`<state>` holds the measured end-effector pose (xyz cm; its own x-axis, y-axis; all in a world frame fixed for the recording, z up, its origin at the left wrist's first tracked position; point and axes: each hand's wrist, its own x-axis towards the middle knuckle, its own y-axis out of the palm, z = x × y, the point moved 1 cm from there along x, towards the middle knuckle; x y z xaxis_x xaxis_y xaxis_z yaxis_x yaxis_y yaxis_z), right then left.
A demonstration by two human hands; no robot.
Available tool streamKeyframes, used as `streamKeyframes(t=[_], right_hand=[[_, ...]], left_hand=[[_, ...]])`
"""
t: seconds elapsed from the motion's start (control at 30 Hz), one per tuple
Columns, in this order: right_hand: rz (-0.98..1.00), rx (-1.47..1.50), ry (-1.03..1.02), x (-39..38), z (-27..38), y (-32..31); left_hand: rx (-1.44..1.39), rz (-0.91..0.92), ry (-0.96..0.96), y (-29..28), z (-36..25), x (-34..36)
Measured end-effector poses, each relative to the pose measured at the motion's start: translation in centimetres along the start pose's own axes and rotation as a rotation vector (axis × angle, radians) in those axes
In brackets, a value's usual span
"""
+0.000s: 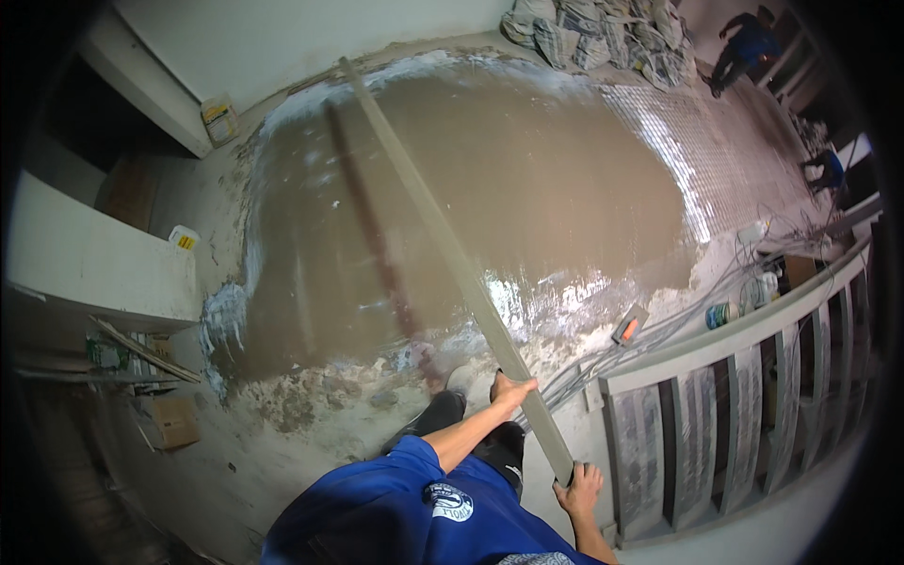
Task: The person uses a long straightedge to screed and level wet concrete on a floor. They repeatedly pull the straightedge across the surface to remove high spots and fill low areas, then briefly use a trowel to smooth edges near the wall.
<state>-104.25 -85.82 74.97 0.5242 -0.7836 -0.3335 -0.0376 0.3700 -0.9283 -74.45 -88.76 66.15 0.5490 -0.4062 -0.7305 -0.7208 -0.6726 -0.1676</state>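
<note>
A long straight grey bar (424, 202) runs diagonally from my grip toward the far wall, over a wide patch of wet brown screed (556, 160) with whitish, shiny edges. My left hand (511, 391) grips the bar partway up from its near end, fingers wrapped round it. Lower right, my right hand (579, 488) is closed on the near end. A trowel (629, 323) with an orange handle lies beside the screed, right of the bar. I cannot tell whether the bar touches the wet surface.
A railing (617, 381) and cables (574, 377) border the right, with containers (720, 314) nearby. Mesh (716, 151), sacks (584, 42), a person (744, 47) and another partly visible person (824, 169) are at back right. A jug (219, 121) and cardboard box (174, 424) sit left.
</note>
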Motion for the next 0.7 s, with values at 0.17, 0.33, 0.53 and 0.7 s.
streamKeyframes(t=[0.17,0.33,0.53,0.7], right_hand=[[0.008,0.064,0.043,-0.8,6.3,8.1],[0.015,0.241,0.035,-0.4,11.4,20.3],[-0.002,0.364,0.116,3.5,17.4,32.9],[-0.020,0.431,0.177,11.2,22.3,46.1]], left_hand=[[0.067,-0.017,-0.044,-6.7,5.5,3.6],[0.165,-0.054,0.009,-11.5,13.5,11.0],[0.369,-0.113,0.087,-15.1,19.1,21.7],[0.560,-0.050,0.105,-16.3,23.6,36.1]])
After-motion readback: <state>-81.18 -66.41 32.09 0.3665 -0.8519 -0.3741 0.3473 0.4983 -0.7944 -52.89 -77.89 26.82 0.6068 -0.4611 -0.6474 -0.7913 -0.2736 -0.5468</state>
